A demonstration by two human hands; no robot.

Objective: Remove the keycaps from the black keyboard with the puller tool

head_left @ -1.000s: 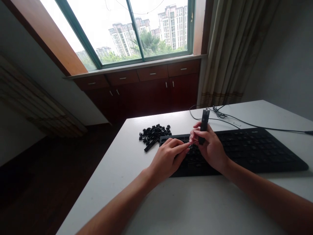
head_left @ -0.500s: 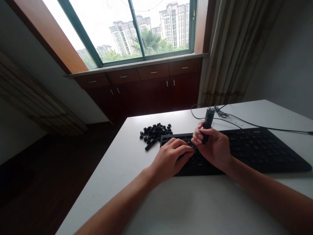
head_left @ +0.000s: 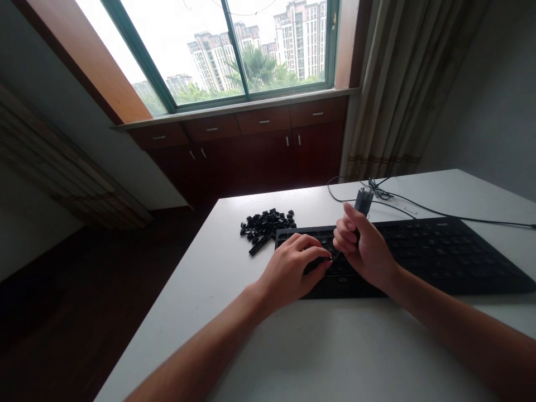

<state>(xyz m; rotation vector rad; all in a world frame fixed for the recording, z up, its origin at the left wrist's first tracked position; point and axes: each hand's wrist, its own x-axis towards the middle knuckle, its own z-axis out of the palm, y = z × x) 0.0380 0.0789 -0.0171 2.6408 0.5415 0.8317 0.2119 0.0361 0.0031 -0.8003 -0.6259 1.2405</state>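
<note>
A black keyboard (head_left: 444, 254) lies across the white table, with keys in place on its right part. In my right hand (head_left: 368, 248) is a black-handled tool (head_left: 364, 202), gripped upright in the closed fingers with the thumb pressed along it. A thin metal tip shows below that fist, close to the keyboard. My left hand (head_left: 295, 268) rests over the keyboard's left part, thumb and forefinger pinched together by the tip. Something small and shiny shows at those fingertips, too small to name. Beyond the left hand lies a pile of loose black keycaps (head_left: 266, 223).
A thin black cable (head_left: 473, 219) runs over the back of the table (head_left: 188, 312), partly bundled. A small bent wire (head_left: 409, 211) lies behind the keyboard. Farther off stand a dark red cabinet (head_left: 251, 159) under a window and a curtain (head_left: 389, 84).
My right hand has turned and tightened round the tool, its thumb now higher on the handle, whose top has shifted slightly right. My left hand has hardly moved.
</note>
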